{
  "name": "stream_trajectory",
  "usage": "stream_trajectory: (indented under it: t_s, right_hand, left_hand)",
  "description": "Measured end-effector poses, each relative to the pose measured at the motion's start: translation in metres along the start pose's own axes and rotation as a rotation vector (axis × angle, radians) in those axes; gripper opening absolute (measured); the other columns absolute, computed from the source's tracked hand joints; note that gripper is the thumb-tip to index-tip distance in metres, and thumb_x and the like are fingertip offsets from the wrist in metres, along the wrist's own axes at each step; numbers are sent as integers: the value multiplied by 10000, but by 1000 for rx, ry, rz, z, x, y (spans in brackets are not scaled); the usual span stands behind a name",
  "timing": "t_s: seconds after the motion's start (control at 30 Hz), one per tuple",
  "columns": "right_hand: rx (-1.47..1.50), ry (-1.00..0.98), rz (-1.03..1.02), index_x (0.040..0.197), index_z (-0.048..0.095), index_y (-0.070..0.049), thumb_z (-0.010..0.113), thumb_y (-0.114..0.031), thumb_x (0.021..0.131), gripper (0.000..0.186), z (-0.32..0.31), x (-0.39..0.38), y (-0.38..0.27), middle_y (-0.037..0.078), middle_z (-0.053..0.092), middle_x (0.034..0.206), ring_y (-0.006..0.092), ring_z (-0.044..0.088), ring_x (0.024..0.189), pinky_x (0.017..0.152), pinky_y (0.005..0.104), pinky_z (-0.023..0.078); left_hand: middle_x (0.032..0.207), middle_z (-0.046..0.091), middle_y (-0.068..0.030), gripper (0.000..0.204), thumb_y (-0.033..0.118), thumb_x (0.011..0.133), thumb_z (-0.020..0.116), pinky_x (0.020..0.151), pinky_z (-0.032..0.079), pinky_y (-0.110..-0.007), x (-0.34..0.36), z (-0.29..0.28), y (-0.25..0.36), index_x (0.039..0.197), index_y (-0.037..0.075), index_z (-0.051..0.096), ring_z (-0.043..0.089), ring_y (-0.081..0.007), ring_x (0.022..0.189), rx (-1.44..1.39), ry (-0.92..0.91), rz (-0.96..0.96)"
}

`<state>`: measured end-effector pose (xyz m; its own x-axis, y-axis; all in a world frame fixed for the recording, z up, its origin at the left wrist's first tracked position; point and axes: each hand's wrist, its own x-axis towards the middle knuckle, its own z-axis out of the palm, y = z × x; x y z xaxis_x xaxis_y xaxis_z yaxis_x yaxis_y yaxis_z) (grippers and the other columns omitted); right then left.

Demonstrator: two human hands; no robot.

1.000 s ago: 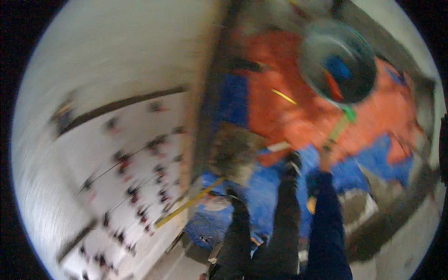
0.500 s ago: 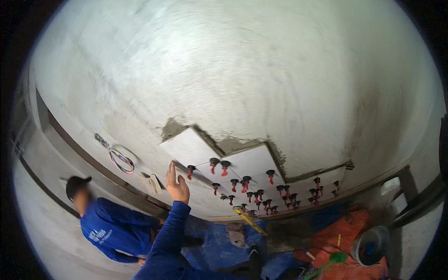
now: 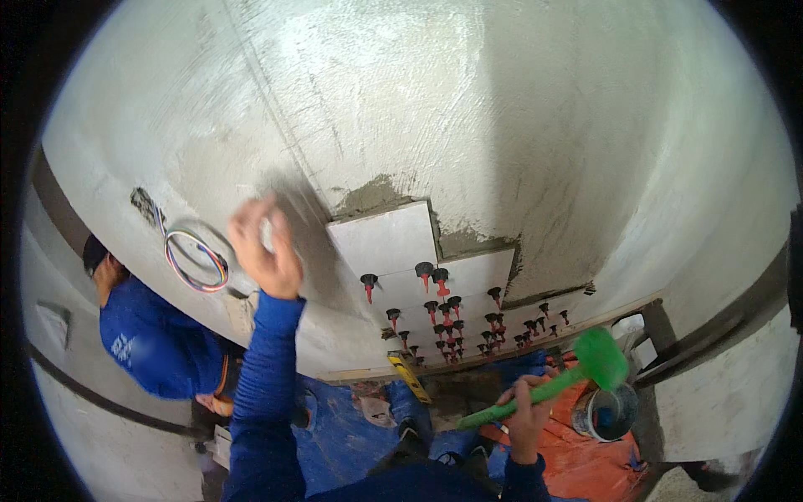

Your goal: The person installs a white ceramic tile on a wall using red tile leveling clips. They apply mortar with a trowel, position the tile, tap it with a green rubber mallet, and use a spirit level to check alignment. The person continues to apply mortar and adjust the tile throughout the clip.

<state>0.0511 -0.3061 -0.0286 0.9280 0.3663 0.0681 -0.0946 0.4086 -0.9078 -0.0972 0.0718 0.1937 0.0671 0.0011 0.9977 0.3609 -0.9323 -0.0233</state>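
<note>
Before bare wall (image 3: pixel 385 109) past tile edge (image 3: pixel 345 240), left hand (image 3: pixel 269 251) half-open, right hand (image 3: pixel 525 417) grips mallet (image 3: pixel 595 361)

Left hand (image 3: pixel 268 255): higher than half a second ago, off the tile (image 3: pixel 386 241) edge and nearer the wire coil (image 3: pixel 201 288); fingers, then straight, now bent, blurred.
Mallet (image 3: pixel 562 382): higher in my view; head, earlier left of the bucket (image 3: pixel 583 421), now overlaps its rim.
Right hand (image 3: pixel 525 416): now plainly visible, around the handle.

The head-worn fisheye view faces a plastered wall (image 3: pixel 385 109) from close by, looking downward to blue floor sheeting (image 3: pixel 339 448).
</note>
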Motion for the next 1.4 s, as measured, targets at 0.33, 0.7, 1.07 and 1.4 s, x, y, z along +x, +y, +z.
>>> stream_trajectory:
  t_s: [0.33, 0.7, 1.07, 1.4]
  right_hand:
    - [-48, -489, 173, 1612, 278, -48, 522, -111, 1076, 592, 97, 34, -46, 30, 541, 900, 101, 522, 536, 455, 262, 464]
    - [-115, -505, 201, 1658, 233, -70, 539, -146, 1086, 653, 113, 52, -36, 26, 550, 907, 88, 527, 539, 433, 248, 464]
    - [-93, -490, 195, 1577, 335, -58, 552, -145, 1087, 543, 119, 49, -27, 43, 555, 976, 87, 518, 525, 418, 263, 461]
    - [-159, -493, 192, 1557, 373, -36, 529, -158, 1087, 510, 124, 42, -32, 47, 561, 915, 101, 526, 512, 411, 266, 463]
  left_hand:
    - [941, 656, -132, 252, 261, 1016, 654, 792, 512, -396, 96, 51, -61, 1021, 13, 696, 628, -286, 834, 303, 320, 25]
    - [920, 678, -127, 315, 338, 1004, 635, 811, 511, -430, 90, 53, -79, 1026, 38, 731, 644, -311, 853, 326, 351, 101]
    - [947, 708, -178, 341, 327, 994, 661, 806, 533, -435, 93, 51, -74, 1023, -2, 746, 690, -346, 850, 330, 362, 106]
    - [954, 624, -182, 143, 145, 993, 606, 818, 483, -449, 95, 49, -50, 1055, 24, 649, 606, -366, 887, 306, 348, 92]
